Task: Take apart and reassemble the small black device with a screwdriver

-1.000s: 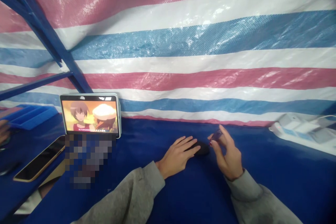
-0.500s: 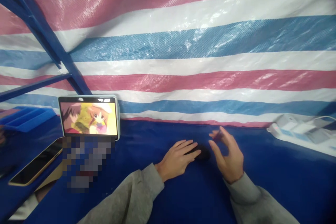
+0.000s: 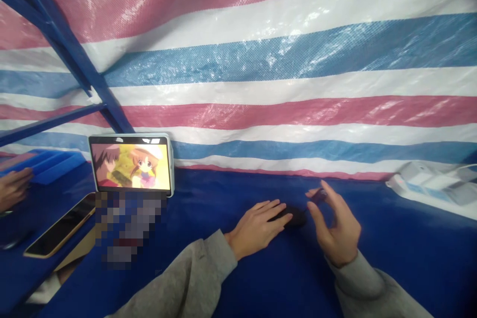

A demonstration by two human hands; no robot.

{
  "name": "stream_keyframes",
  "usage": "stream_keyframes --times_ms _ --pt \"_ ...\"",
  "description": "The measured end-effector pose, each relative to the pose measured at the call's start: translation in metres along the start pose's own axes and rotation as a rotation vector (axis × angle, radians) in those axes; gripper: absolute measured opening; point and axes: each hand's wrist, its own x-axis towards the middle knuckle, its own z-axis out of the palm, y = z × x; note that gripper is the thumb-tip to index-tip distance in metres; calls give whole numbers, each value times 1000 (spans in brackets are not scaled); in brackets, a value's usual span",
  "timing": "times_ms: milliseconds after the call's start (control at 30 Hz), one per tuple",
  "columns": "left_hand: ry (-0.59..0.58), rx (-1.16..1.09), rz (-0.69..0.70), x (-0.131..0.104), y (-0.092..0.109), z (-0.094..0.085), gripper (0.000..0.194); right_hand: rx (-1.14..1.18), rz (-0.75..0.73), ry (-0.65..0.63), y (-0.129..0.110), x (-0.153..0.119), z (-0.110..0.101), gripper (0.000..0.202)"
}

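My left hand [image 3: 257, 227] lies palm down with its fingers stretched out, their tips over the near left edge of a dark rounded object [image 3: 297, 217] on the blue table. It covers part of that object but does not grip it. To the right of the object, my right hand [image 3: 337, 226] is raised, its thumb and fingers curved and apart. A small dark patch shows between its fingers; I cannot make out what it is.
A tablet [image 3: 131, 165] playing a cartoon leans at the left. Near it lie a phone [image 3: 61, 226] and a blue tray [image 3: 55, 165]. Another person's hand [image 3: 14, 190] is at the left edge. A white power strip [image 3: 432, 191] sits at the right, before striped sheeting [image 3: 279, 109].
The view has shifted slightly, so the tablet and both my hands appear a little further right. Another person's hand has come further into view at the left. My hands keep nearly the same pose.
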Motion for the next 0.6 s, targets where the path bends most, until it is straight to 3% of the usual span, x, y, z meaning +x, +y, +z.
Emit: stream_keyframes --times_ms 100,300,433,533,600 --pt "-24 -2 -16 0 5 -3 40 31 61 -73 1 -3 -5 53" --pt "-18 -15 -21 -2 5 -3 39 -1 32 88 12 -11 -3 51" --pt "-1 -28 -23 -3 5 -3 38 120 86 27 14 -16 0 54" --pt "2 -27 -7 -3 5 -2 37 45 21 -1 10 -12 -2 57" --pt "11 -29 11 -3 4 -1 36 -82 -53 94 7 -8 -4 57"
